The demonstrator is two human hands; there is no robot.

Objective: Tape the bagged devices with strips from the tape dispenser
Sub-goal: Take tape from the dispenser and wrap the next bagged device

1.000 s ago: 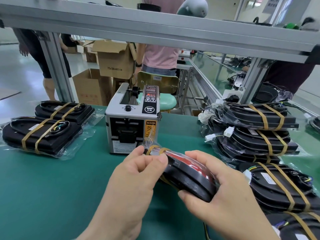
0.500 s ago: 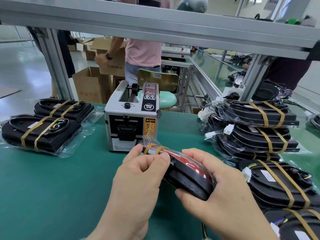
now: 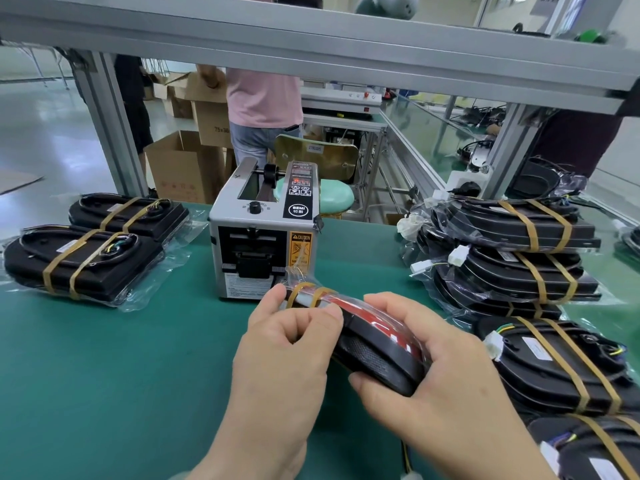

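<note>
**Bagged device (image 3: 377,351) held in both hands before the tape dispenser**

The bagged device, a black unit with a red face inside clear plastic, is held tilted above the green tabletop (image 3: 121,358), near the middle of its near edge. Its far end is wrapped by two tan tape strips (image 3: 304,292). That taped end is pinched by the left hand (image 3: 287,351), thumb on one side and curled fingers (image 3: 329,311) on the other. The lower end is gripped by the right hand (image 3: 443,386), whose fingers are curled round the black body from above, with the thumb beneath.

The tape dispenser (image 3: 263,244), a grey box with a yellow caution label, is set just behind the device, at the middle of the far edge. Two taped devices (image 3: 83,261) are laid side by side near the far left corner. A stack of taped devices (image 3: 512,258) is piled along the right edge, and more are spread toward the near right corner. Cardboard boxes (image 3: 187,168) and a person in a pink shirt (image 3: 265,95) are seen beyond the far edge.
</note>
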